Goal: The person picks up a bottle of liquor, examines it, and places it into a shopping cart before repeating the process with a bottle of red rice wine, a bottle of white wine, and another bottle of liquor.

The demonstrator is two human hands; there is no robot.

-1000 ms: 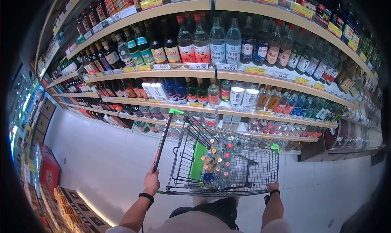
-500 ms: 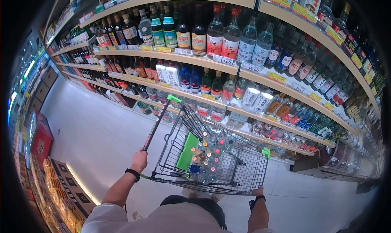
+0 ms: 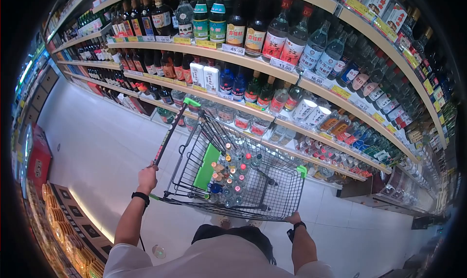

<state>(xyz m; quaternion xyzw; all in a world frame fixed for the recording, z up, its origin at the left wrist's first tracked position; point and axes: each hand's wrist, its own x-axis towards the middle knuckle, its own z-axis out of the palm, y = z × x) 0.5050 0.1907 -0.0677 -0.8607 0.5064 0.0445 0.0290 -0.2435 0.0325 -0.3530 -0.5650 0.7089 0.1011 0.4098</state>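
Observation:
A wire shopping cart [image 3: 287, 188] stands sideways before me, parallel to the shelves. Its long handle bar [image 3: 169, 134] is on the left, and my left hand [image 3: 147, 179], with a dark band at the wrist, is closed around the bar's near end. My right hand [image 3: 294, 218] grips the near rim at the cart's right end; its fingers are partly hidden. Inside the basket, several clear bottles [image 3: 233, 178] with red, pink and pale caps stand close together beside a green panel [image 3: 206, 166].
Beyond the cart, curved shelves [image 3: 194, 47] hold rows of bottles with price tags. Low at left are a red box [image 3: 38, 163] and a display of packaged goods [image 3: 63, 232]. The pale tiled floor [image 3: 107, 137] stretches left and right of the cart.
In view, the cart and both hands have shifted left and slightly up. The shelf bottles appear larger and higher. Both hands keep their hold.

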